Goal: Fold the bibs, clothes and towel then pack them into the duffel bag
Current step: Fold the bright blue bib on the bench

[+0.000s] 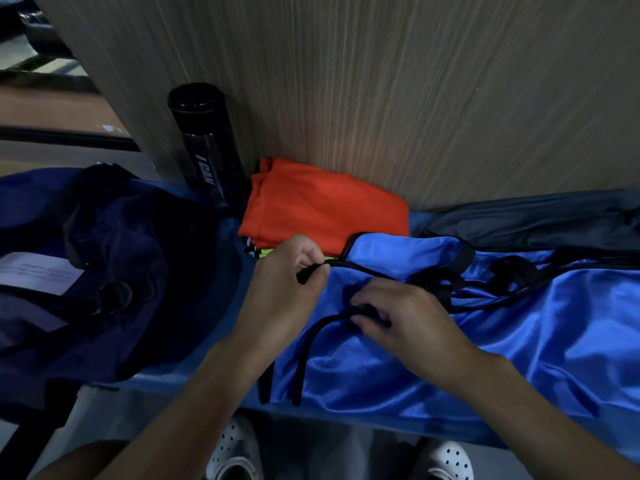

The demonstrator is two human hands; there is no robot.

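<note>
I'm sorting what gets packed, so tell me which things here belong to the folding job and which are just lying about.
Job: blue bib, pinched at its black trim by left hand and right hand; folded orange pile; duffel bag.
Lying about: bottle; paper.

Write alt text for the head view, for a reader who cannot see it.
The left hand and right hand pinch the black trim of a shiny blue bib spread on a blue bench. Behind it lie folded orange clothes beside a black bottle; a dark navy duffel bag sits to the left.
</note>
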